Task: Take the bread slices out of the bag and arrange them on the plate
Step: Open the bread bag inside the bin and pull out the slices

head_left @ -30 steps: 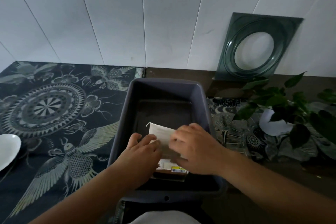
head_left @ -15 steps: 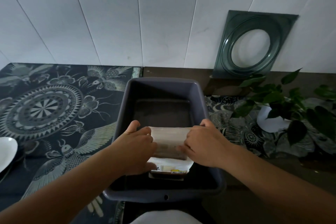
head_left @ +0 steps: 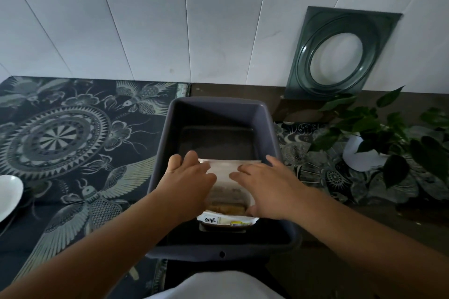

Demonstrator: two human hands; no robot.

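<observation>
A clear bread bag (head_left: 224,177) with a white top flap and a printed label lies inside a dark grey plastic tub (head_left: 218,114). Brown bread slices (head_left: 226,206) show through the bag near its label end. My left hand (head_left: 188,182) rests on the bag's left side with its fingers on the flap. My right hand (head_left: 267,187) lies on the bag's right side, fingers spread over it and thumb at the bag's lower edge. Only a part of the white plate (head_left: 8,195) shows at the far left edge.
A patterned dark cloth (head_left: 65,133) covers the table on the left. A potted green plant (head_left: 379,138) stands at the right. A dark green square frame with a round hole (head_left: 340,53) leans on the white panelled wall.
Both hands have spread apart from the bag's middle to its two sides. The white flap has been flattened out and pulled wide across the bag's far end.
</observation>
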